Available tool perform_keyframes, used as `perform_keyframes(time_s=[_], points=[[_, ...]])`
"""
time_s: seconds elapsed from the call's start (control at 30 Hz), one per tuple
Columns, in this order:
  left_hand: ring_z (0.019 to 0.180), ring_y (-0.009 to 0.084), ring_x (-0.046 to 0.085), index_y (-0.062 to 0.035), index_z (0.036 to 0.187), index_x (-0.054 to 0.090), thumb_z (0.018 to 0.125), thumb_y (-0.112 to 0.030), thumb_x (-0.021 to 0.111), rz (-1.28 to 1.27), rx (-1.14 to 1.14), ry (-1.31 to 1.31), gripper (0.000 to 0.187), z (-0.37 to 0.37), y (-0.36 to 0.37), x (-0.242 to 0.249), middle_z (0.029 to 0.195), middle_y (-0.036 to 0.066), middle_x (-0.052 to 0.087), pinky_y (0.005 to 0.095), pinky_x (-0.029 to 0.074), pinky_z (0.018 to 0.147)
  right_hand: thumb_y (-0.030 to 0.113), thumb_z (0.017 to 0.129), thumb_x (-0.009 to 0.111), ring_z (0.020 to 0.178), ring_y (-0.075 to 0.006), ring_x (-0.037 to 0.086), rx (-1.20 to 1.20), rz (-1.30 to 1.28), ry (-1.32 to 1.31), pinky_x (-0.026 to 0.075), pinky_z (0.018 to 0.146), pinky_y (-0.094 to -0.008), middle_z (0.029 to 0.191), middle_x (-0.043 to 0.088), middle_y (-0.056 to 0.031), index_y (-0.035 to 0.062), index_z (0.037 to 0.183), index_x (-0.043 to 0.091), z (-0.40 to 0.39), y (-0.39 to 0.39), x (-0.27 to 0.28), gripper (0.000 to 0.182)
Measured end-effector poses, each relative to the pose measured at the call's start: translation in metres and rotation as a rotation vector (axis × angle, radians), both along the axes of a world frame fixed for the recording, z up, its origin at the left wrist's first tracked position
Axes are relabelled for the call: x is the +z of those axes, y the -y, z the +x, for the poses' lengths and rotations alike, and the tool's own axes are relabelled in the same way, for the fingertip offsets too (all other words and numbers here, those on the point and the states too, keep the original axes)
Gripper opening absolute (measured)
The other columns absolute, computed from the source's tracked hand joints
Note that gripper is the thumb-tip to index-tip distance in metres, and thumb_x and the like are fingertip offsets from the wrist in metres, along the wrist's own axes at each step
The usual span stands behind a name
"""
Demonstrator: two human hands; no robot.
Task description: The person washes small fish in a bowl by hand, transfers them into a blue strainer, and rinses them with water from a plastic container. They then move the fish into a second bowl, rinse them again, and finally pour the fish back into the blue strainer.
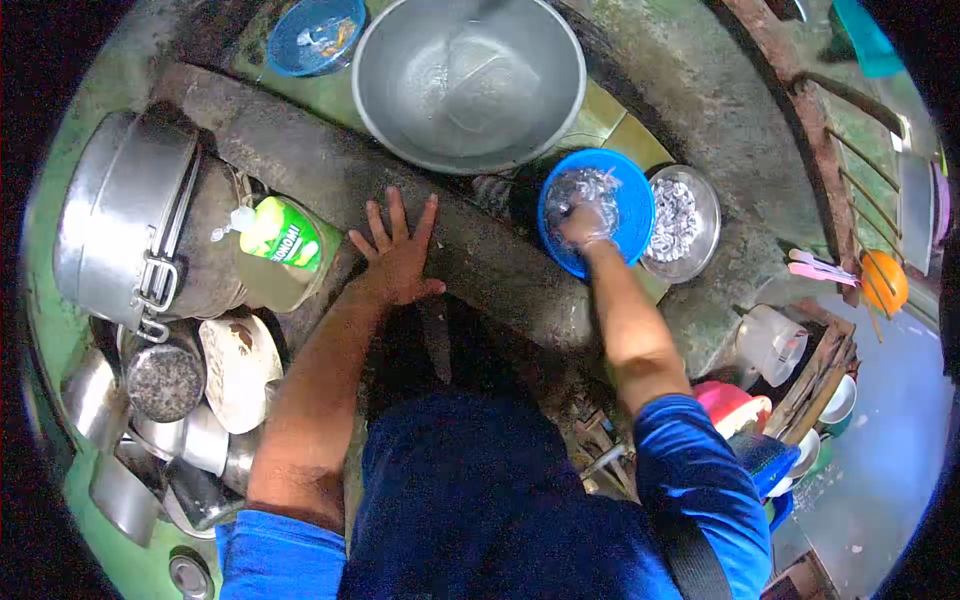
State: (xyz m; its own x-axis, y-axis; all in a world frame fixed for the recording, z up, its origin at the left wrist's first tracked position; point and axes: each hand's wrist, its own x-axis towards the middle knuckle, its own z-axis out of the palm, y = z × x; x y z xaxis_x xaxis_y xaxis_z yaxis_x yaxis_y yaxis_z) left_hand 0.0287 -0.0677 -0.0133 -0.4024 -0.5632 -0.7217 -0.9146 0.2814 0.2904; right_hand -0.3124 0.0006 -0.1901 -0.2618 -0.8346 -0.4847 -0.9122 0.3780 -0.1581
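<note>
My left hand [402,252] lies flat with fingers spread on the dark concrete ledge [500,262], holding nothing. My right hand [588,222] reaches down into a blue plastic basin [632,212], its fingers curled in among clear, glistening material. What those fingers hold I cannot tell. Against the basin's right side stands a round metal bowl [706,215] with white and dark patterned pieces [674,220] in it. A large grey metal basin [470,85] with a wet bottom sits just beyond both hands.
Left of my left hand stands a green-labelled dish soap pouch [285,240], beside a big lidded metal pot [120,215]. Stacked metal pans [195,435] lie below it. A small blue bowl [316,38] is at the top. Rightward are a clear plastic container [770,343] and an orange ball-shaped object [884,281].
</note>
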Motion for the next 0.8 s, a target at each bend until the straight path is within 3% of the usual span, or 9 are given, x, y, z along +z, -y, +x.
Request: perform_keyframes(time_s=[0.07, 0.13, 0.23, 0.27, 0.37, 0.43, 0.5, 0.6, 0.8], points=[[0.132, 0.0589, -0.021, -0.0308, 0.149, -0.014, 0.069, -0.037, 0.083, -0.003, 0.001, -0.001, 0.125, -0.002, 0.001, 0.001, 0.148, 0.025, -0.031, 0.0810, 0.002, 0.095, 0.022, 0.074, 0.063, 0.132, -0.0368, 0.039, 0.056, 0.081, -0.178, 0.031, 0.110, -0.0408, 0.139, 0.044, -0.0243, 0.0113, 0.133, 0.050, 0.016, -0.004, -0.014, 0.061], [0.132, 0.0590, -0.021, -0.0305, 0.149, -0.014, 0.069, -0.037, 0.082, -0.019, -0.017, 0.038, 0.125, -0.003, -0.001, 0.001, 0.148, 0.025, -0.031, 0.0808, 0.004, 0.095, 0.013, 0.076, 0.059, 0.117, -0.0384, 0.054, -0.310, -0.154, 0.203, 0.042, 0.101, -0.0444, 0.125, 0.056, -0.0254, 0.0110, 0.124, 0.056, 0.015, -0.019, -0.057, 0.048], [0.132, 0.0607, -0.019, -0.0304, 0.150, -0.012, 0.061, -0.045, 0.085, -0.082, -0.025, -0.018, 0.132, 0.003, -0.003, -0.011, 0.148, 0.025, -0.031, 0.0828, 0.008, 0.092, 0.017, 0.073, 0.067, 0.108, -0.0416, 0.058, -0.077, 0.124, 0.213, 0.048, 0.092, -0.0412, 0.110, 0.063, -0.0271, 0.0003, 0.112, 0.063, -0.009, -0.016, -0.062, 0.044], [0.132, 0.0607, -0.019, -0.0304, 0.150, -0.012, 0.061, -0.045, 0.085, -0.085, -0.025, -0.023, 0.132, 0.003, -0.003, -0.012, 0.148, 0.025, -0.031, 0.0828, 0.008, 0.092, 0.016, 0.073, 0.067, 0.093, -0.0423, 0.064, -0.190, 0.068, 0.139, 0.052, 0.080, -0.0437, 0.097, 0.066, -0.0267, -0.0020, 0.097, 0.067, 0.009, -0.007, -0.005, 0.030], [0.132, 0.0606, -0.018, -0.0306, 0.149, -0.012, 0.061, -0.045, 0.085, -0.094, -0.026, 0.019, 0.133, 0.004, -0.004, -0.015, 0.148, 0.025, -0.030, 0.0828, 0.008, 0.092, 0.019, 0.073, 0.068, 0.095, -0.0435, 0.063, -0.263, 0.026, 0.174, 0.051, 0.082, -0.0450, 0.099, 0.065, -0.0288, -0.0034, 0.097, 0.066, 0.005, -0.013, -0.009, 0.033], [0.132, 0.0610, -0.018, -0.0305, 0.150, -0.012, 0.061, -0.050, 0.083, -0.109, -0.041, -0.026, 0.132, 0.007, -0.005, -0.018, 0.149, 0.026, -0.028, 0.0835, 0.007, 0.091, 0.033, 0.082, 0.061, 0.100, -0.0472, 0.059, -0.303, 0.154, 0.191, 0.048, 0.086, -0.0462, 0.106, 0.062, -0.0314, -0.0058, 0.104, 0.064, 0.010, 0.000, 0.032, 0.045], [0.132, 0.0602, -0.019, -0.0303, 0.149, -0.015, 0.067, -0.045, 0.082, -0.041, -0.040, 0.014, 0.127, 0.001, 0.002, 0.000, 0.148, 0.026, -0.030, 0.0818, 0.006, 0.094, 0.042, 0.084, 0.059, 0.104, -0.0457, 0.058, -0.368, -0.144, 0.228, 0.046, 0.090, -0.0455, 0.109, 0.062, -0.0309, -0.0059, 0.108, 0.063, 0.013, 0.001, 0.064, 0.053], [0.132, 0.0593, -0.020, -0.0303, 0.148, -0.017, 0.073, -0.039, 0.080, 0.025, -0.033, 0.051, 0.123, -0.004, 0.004, 0.008, 0.148, 0.026, -0.032, 0.0801, 0.004, 0.096, 0.045, 0.083, 0.061, 0.108, -0.0415, 0.058, -0.145, -0.088, 0.388, 0.044, 0.093, -0.0435, 0.110, 0.062, -0.0300, -0.0053, 0.106, 0.064, -0.010, 0.005, 0.068, 0.056], [0.133, 0.0597, -0.018, -0.0310, 0.148, -0.016, 0.070, -0.039, 0.081, -0.010, -0.030, 0.051, 0.125, -0.002, 0.001, 0.001, 0.148, 0.026, -0.030, 0.0808, 0.005, 0.095, 0.038, 0.081, 0.063, 0.121, -0.0464, 0.045, -0.230, -0.102, 0.163, 0.037, 0.103, -0.0481, 0.130, 0.050, -0.0265, 0.0075, 0.129, 0.050, -0.007, 0.038, 0.071, 0.058]])
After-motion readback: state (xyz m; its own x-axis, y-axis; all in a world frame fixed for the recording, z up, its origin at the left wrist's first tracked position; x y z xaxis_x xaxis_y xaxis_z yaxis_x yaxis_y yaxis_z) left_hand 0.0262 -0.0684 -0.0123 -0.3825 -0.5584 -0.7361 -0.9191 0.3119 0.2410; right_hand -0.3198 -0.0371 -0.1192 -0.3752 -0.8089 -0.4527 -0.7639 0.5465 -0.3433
